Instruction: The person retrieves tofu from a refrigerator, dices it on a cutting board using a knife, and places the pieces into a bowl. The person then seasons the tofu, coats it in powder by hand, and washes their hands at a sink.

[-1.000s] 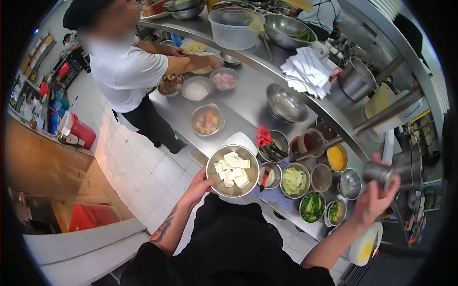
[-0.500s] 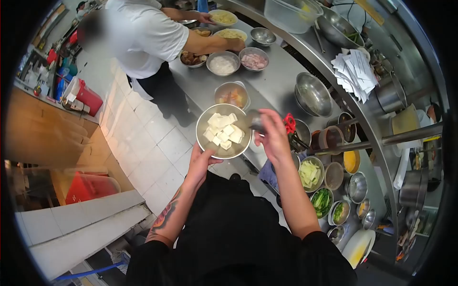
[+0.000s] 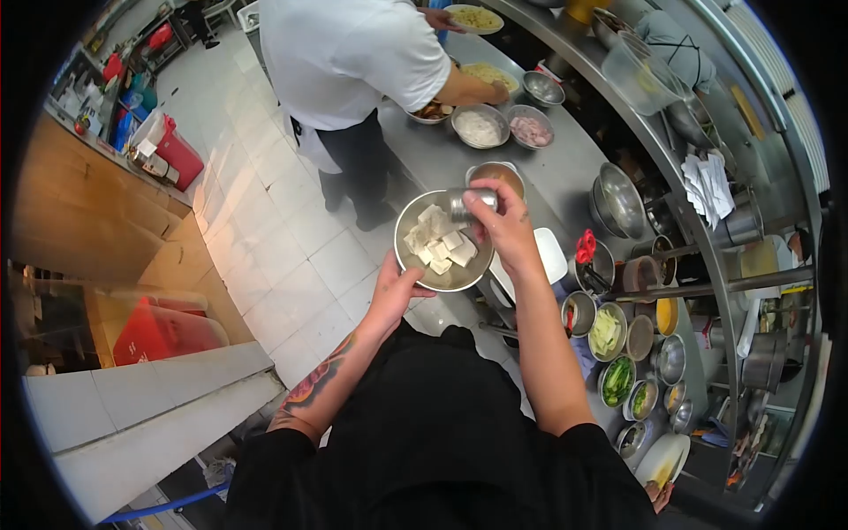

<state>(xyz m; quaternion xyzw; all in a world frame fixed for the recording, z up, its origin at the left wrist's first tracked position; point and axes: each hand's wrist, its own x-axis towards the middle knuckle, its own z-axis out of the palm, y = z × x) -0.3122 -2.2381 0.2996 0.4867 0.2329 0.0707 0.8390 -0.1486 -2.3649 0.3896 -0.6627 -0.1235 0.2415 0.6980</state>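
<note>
My left hand (image 3: 391,287) grips the rim of a steel mixing bowl (image 3: 455,281) from its lower left side. Inside lie white blocks that look like tofu (image 3: 442,249), some large, some cut small. My right hand (image 3: 507,221) is closed around a small metal shaker (image 3: 473,206), tipped over the upper right part of the bowl. Whether anything falls from the shaker cannot be made out. Just behind the bowl, partly covered by my right hand, a pot (image 3: 508,170) stands on the counter.
A co-worker in a white shirt (image 3: 353,62) reaches toward plates of pale food (image 3: 484,78) on the steel counter (image 3: 574,146). To the right are red-handled scissors (image 3: 586,246), a white tray (image 3: 549,256) and several bowls of cut vegetables (image 3: 606,332). Another person's hand (image 3: 661,496) touches an oval plate (image 3: 662,461).
The shaker has come from beside the bowl's right rim to over the tofu, tilted in my right hand. My view has shifted, and the white tray now shows beside my right forearm.
</note>
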